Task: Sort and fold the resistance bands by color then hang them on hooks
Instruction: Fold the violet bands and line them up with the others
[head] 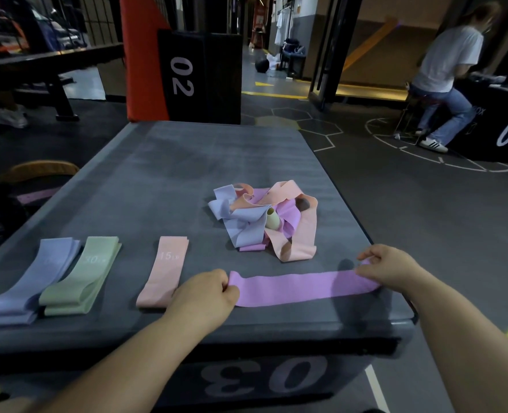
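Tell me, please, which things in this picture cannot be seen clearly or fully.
- Head view: the print on the folded blue band is too faint to read.
- Head view: the tangled pile overlaps itself, so its band count is unclear.
- Head view: no hooks show.
- Head view: the left hand and right hand cover the ends of the purple band.

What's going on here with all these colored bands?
A person is sorting bands on a padded box. The left hand and right hand hold the ends of a purple band laid flat. Blue, green and pink folded bands lie at left; a tangled pile waits behind.
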A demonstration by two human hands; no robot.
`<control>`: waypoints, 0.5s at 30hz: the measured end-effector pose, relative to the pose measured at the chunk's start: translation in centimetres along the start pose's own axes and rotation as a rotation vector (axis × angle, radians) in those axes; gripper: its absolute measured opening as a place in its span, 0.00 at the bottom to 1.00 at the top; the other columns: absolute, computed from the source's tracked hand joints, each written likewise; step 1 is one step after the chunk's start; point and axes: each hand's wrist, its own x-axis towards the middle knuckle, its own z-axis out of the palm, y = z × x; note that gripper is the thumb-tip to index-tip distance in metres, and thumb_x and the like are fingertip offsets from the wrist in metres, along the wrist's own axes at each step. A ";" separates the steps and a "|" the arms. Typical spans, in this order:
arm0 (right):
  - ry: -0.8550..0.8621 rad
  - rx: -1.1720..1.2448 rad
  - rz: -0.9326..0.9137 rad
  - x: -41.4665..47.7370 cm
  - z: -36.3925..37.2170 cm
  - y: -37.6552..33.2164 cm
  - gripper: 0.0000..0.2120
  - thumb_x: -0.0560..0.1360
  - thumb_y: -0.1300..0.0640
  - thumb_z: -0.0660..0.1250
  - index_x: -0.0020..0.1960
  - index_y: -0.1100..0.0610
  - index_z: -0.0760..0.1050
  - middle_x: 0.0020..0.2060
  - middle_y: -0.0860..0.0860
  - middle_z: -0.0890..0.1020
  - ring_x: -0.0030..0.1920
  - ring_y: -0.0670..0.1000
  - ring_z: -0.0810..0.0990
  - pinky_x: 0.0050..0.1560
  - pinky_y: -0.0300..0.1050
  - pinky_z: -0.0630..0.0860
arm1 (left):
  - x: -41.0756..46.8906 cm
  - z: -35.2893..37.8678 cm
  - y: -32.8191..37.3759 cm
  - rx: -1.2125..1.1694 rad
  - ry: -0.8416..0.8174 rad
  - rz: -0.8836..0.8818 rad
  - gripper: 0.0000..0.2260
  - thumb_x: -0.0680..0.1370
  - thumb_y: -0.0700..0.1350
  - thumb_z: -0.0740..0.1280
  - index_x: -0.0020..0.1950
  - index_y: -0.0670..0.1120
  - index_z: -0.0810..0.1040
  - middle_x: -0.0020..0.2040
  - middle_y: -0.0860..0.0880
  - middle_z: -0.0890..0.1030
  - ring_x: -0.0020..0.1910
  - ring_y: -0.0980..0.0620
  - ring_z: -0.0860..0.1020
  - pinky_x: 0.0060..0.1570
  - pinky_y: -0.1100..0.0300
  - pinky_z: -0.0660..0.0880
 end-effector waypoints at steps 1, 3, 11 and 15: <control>-0.008 -0.016 -0.017 -0.1 0.0 0.0 0.11 0.70 0.59 0.71 0.52 0.52 0.78 0.38 0.48 0.78 0.45 0.52 0.76 0.45 0.41 0.70 | 0.0 0.0 0.0 0.001 0.003 0.000 0.11 0.78 0.51 0.57 0.38 0.48 0.66 0.38 0.52 0.74 0.43 0.47 0.75 0.41 0.56 0.69; 0.017 -0.044 -0.036 -0.2 0.1 -0.1 0.13 0.70 0.63 0.68 0.53 0.53 0.79 0.42 0.50 0.79 0.45 0.52 0.76 0.45 0.40 0.69 | 0.1 0.1 -0.1 0.000 0.006 -0.002 0.10 0.78 0.50 0.57 0.38 0.48 0.67 0.38 0.52 0.74 0.43 0.48 0.74 0.40 0.56 0.68; 0.051 -0.098 0.015 -0.1 0.5 -0.7 0.13 0.71 0.65 0.67 0.54 0.54 0.80 0.44 0.52 0.77 0.45 0.53 0.75 0.45 0.39 0.68 | -0.4 -0.8 -0.3 0.025 0.071 -0.006 0.13 0.80 0.49 0.56 0.36 0.48 0.62 0.36 0.51 0.71 0.38 0.49 0.70 0.34 0.56 0.62; 0.067 -0.143 0.047 -0.1 0.9 -1.0 0.14 0.70 0.65 0.64 0.52 0.51 0.79 0.49 0.53 0.80 0.47 0.54 0.77 0.46 0.41 0.72 | -0.8 -0.2 -0.5 0.087 0.059 0.011 0.13 0.80 0.50 0.55 0.36 0.49 0.61 0.36 0.52 0.70 0.39 0.49 0.71 0.36 0.56 0.63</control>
